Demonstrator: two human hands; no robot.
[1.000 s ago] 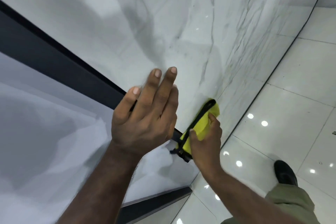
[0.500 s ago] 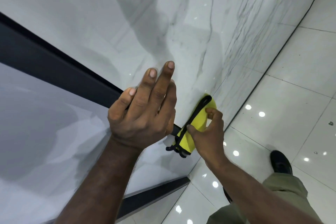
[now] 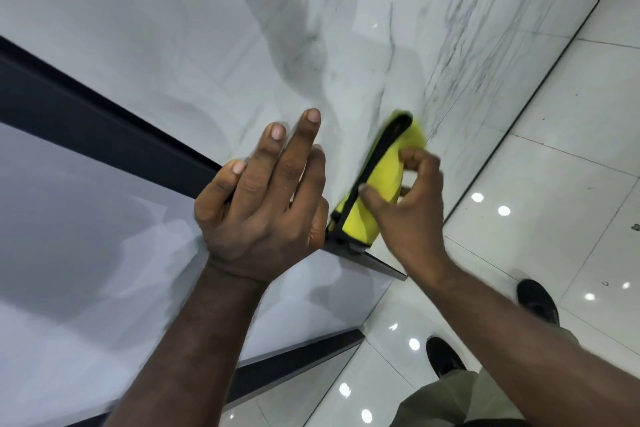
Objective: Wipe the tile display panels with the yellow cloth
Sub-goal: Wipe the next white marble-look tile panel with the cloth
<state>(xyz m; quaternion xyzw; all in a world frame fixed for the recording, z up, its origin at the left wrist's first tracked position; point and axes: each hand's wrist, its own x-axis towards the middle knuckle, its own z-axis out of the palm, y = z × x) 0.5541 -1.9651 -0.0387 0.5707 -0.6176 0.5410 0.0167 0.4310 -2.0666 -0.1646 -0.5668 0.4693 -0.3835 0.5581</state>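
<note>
Hands meet mid-frame: the right hand (image 3: 412, 211) has its grip clamped on the yellow cloth (image 3: 379, 184), held against the marble tile panel (image 3: 207, 28); the left hand (image 3: 263, 215), grip apart, fingers straight, lies just left of it.

Bright, even indoor light fills the scene. Small round lamp reflections dot the glossy floor tiles (image 3: 554, 156), and fainter sparkles sit on the marble panel (image 3: 173, 28), where soft grey shadows or reflections spread. Motion blur smears the yellow cloth (image 3: 384, 177) and the right hand (image 3: 412, 215). Straight lines bow toward the frame's edges from the wide-angle lens.
</note>
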